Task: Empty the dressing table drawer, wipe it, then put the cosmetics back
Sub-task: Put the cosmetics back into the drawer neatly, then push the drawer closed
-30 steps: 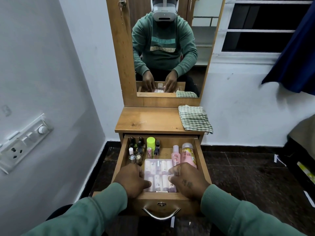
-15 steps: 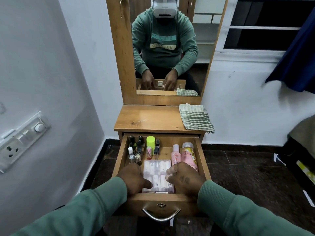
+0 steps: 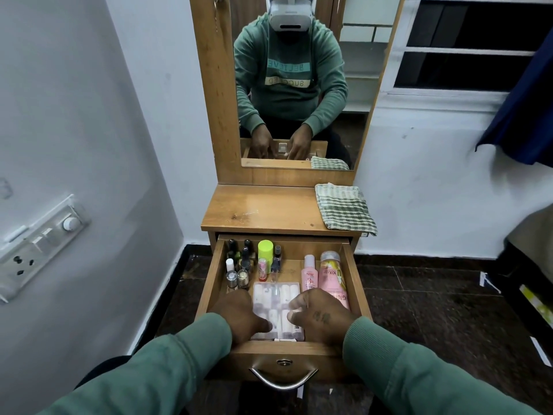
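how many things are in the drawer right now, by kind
Small nail polish bottles, back left: about 8, tightly packed, so the count is rough
Lime-capped container: 1
Small pink tube: 1
Pink bottles, right side: 2
Clear plastic case of white tubes, with the left hand and right hand on it: 1
Total: about 13

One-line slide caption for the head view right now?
Both hands, left and right, grasp a clear case in the open, still-full drawer.
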### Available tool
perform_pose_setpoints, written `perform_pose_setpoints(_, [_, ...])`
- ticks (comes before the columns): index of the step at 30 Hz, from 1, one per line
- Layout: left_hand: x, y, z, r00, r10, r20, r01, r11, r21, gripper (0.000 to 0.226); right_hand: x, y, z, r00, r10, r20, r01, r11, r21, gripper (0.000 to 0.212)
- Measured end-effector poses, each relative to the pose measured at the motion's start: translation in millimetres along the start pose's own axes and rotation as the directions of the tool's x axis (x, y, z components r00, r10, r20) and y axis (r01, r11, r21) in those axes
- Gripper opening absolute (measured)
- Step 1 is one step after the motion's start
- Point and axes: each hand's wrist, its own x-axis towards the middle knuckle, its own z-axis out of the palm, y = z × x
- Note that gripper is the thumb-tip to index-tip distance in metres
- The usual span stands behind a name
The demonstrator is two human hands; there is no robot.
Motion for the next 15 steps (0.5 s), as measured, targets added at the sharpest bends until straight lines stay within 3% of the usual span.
perform_pose_setpoints(4, [-22,6,3,0.943,0.186,-0.276,-0.16,0.98,0.116,0.037,-13,0,-2,0.99,-0.069,-0.122,0.064,0.997,-0.047,0.028])
perform_pose_setpoints(7, [-57,17,10,0.772,0.458,-0.44,-0.41,0.889,0.207,0.03,-29,-3,-4,0.965,-0.184,-0.189,0.183,0.983,-0.022,0.021])
perform_pose_setpoints(10, [-83,20,24,0.638,0.617,-0.46,-0.54,0.785,0.304,0.019,-47,-5,-1,0.934,-0.292,-0.208,0.305,0.952,0.035,0.016])
perform_pose_setpoints(15, [-108,10,46,0.557,0.68,-0.477,-0.599,0.727,0.337,0.01,-82,3,14,0.859,-0.455,-0.233,0.451,0.889,-0.076,0.021])
